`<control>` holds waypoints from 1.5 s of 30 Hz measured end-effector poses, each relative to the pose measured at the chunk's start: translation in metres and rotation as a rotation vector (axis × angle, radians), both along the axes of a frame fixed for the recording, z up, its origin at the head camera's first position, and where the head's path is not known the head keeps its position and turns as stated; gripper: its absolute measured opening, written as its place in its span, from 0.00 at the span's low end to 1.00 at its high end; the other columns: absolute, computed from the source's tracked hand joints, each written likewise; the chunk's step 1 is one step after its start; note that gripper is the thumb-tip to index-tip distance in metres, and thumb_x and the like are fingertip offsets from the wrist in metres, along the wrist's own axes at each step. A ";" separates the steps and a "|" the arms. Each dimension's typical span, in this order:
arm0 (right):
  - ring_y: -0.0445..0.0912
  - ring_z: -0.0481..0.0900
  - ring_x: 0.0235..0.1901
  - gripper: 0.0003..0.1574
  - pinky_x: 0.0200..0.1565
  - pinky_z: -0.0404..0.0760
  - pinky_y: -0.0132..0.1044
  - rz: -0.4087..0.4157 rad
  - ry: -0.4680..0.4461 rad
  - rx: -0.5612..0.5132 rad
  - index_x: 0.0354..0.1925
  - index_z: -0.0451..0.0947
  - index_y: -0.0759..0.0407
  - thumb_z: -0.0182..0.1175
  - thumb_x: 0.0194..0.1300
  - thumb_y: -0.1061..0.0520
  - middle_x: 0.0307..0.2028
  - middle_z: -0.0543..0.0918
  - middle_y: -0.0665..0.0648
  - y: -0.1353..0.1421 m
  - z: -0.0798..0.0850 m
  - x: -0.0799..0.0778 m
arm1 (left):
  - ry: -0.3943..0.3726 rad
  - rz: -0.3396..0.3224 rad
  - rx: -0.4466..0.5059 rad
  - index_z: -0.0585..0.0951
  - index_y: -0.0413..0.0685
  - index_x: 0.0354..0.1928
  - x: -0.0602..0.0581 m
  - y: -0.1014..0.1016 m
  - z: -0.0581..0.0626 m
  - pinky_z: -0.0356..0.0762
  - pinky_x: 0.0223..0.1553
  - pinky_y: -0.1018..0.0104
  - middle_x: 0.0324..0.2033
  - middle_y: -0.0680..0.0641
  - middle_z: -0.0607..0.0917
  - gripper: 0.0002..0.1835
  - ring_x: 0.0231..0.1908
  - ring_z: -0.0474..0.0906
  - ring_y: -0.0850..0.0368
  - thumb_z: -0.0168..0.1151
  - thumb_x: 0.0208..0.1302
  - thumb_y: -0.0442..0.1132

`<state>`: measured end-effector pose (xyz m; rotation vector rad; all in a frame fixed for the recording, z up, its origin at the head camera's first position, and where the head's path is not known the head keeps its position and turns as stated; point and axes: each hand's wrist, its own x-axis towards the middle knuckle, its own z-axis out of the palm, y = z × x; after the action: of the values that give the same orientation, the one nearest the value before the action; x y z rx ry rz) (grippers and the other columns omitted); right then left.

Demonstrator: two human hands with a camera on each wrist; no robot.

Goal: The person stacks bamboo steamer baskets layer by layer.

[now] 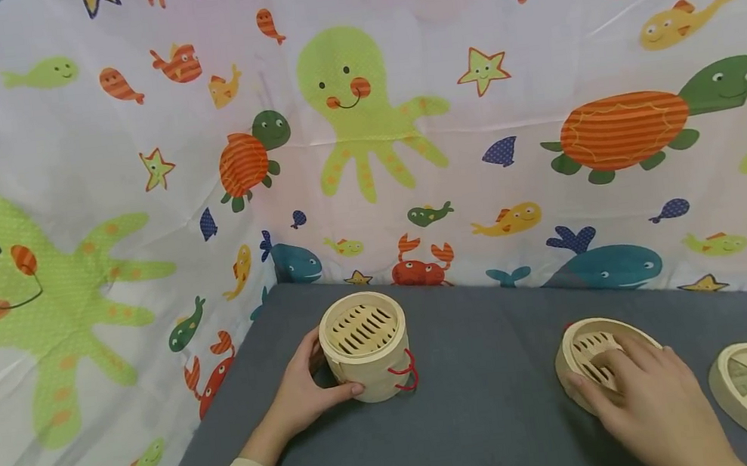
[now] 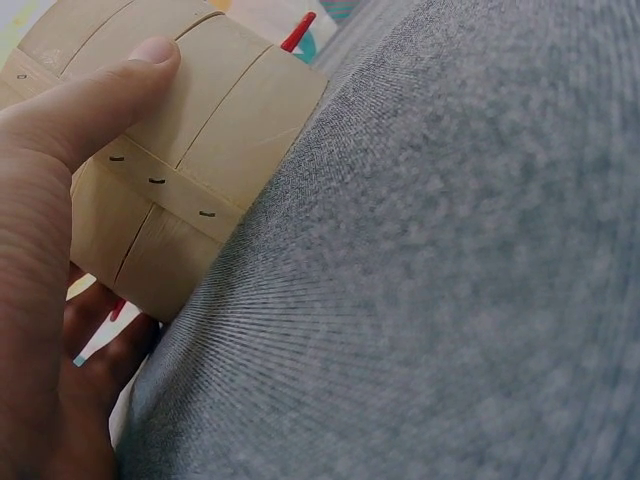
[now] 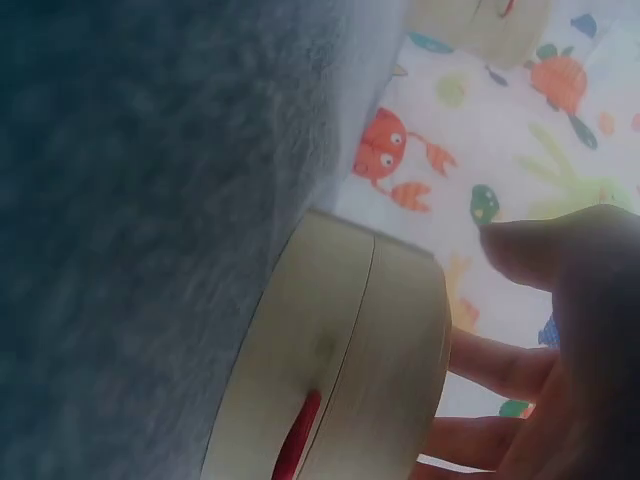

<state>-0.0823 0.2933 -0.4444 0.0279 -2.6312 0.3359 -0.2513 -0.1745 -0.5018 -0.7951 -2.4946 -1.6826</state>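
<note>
My left hand [image 1: 304,388] holds a small stack of round bamboo steamer baskets [image 1: 374,373] near the back left of the table. In the left wrist view, its thumb [image 2: 110,95] lies along the steamer wall [image 2: 225,85], with the fingers at the far side. Red loops hang from that stack's right side. Over another small bamboo steamer basket [image 1: 571,375], at the right, is my right hand [image 1: 667,399], its fingers above the slatted floor. From the right wrist, the thumb [image 3: 525,250] shows apart from this basket [image 3: 340,340]; the fingertips are partly hidden.
A round woven bamboo lid [image 1: 724,378] lies at the right edge of the head view, beside my right hand. The dark grey table [image 1: 472,390] meets a white curtain [image 1: 415,236] with printed sea animals at the back and left.
</note>
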 end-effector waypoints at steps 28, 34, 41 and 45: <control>0.67 0.80 0.35 0.38 0.43 0.79 0.71 -0.140 -0.131 -0.036 0.37 0.84 0.62 0.81 0.57 0.29 0.43 0.79 0.75 0.036 -0.018 0.029 | 0.016 0.006 -0.011 0.63 0.63 0.84 0.000 -0.002 0.000 0.75 0.70 0.47 0.73 0.57 0.78 0.60 0.72 0.75 0.54 0.90 0.53 0.44; 0.53 0.80 0.28 0.41 0.29 0.82 0.63 -0.182 -0.226 -0.090 0.43 0.84 0.64 0.77 0.62 0.28 0.52 0.75 0.79 0.035 -0.017 0.030 | 0.023 -0.009 -0.008 0.63 0.62 0.84 -0.001 -0.001 0.000 0.75 0.70 0.46 0.73 0.55 0.79 0.59 0.72 0.75 0.52 0.90 0.54 0.43; 0.43 0.70 0.26 0.37 0.22 0.69 0.42 -0.185 -0.204 -0.110 0.41 0.83 0.61 0.79 0.62 0.30 0.36 0.73 0.57 0.032 -0.016 0.031 | 0.021 -0.007 -0.013 0.63 0.62 0.84 -0.001 -0.001 0.000 0.74 0.71 0.42 0.74 0.55 0.78 0.59 0.73 0.74 0.52 0.90 0.55 0.45; 0.42 0.68 0.24 0.33 0.23 0.67 0.41 -0.173 -0.183 -0.111 0.40 0.82 0.58 0.80 0.62 0.32 0.34 0.71 0.55 0.032 -0.017 0.031 | 0.010 -0.007 -0.008 0.63 0.63 0.84 -0.002 0.000 -0.001 0.73 0.72 0.43 0.74 0.56 0.78 0.59 0.74 0.73 0.52 0.90 0.55 0.45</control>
<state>-0.0517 0.3257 -0.4617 -0.2774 -2.7650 0.4423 -0.2528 -0.1749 -0.5027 -0.8120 -2.4968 -1.6670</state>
